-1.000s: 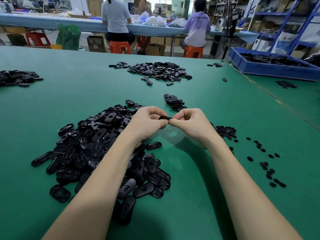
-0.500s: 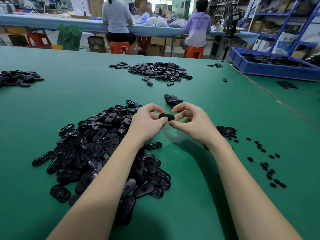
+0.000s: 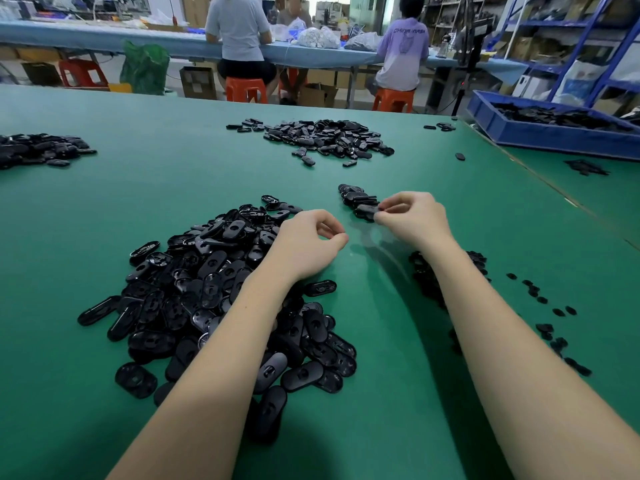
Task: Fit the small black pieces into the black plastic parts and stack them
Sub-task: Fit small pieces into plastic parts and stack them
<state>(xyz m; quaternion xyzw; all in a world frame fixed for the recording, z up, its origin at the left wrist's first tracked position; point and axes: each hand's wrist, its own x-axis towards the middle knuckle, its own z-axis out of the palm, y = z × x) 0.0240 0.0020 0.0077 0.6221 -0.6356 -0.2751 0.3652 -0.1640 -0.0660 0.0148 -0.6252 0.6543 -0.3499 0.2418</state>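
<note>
progress: early, we judge | done: short stack [image 3: 356,200] just beyond our right hand [image 3: 412,216], pinched on a part [image 3: 367,211] at the stack's near end | left hand [image 3: 308,242] loosely curled, empty | left: big pile [image 3: 214,289] nearer than stack; small pieces [image 3: 540,292] too

The right hand [image 3: 412,218] pinches one black part [image 3: 366,211] by its end, at the near end of a short stack [image 3: 356,199] on the green tabletop [image 3: 173,188]. The left hand [image 3: 308,244] hangs empty, fingers loosely curled, over the far edge of a big pile [image 3: 207,289] of oval parts. Small pieces [image 3: 547,313] lie scattered right of the right forearm. Farther off sit a second pile [image 3: 329,138], another heap [image 3: 38,150] at the left edge, and a blue bin [image 3: 554,136] at right. People sit on orange stools [image 3: 246,90] at a blue table beyond.
</note>
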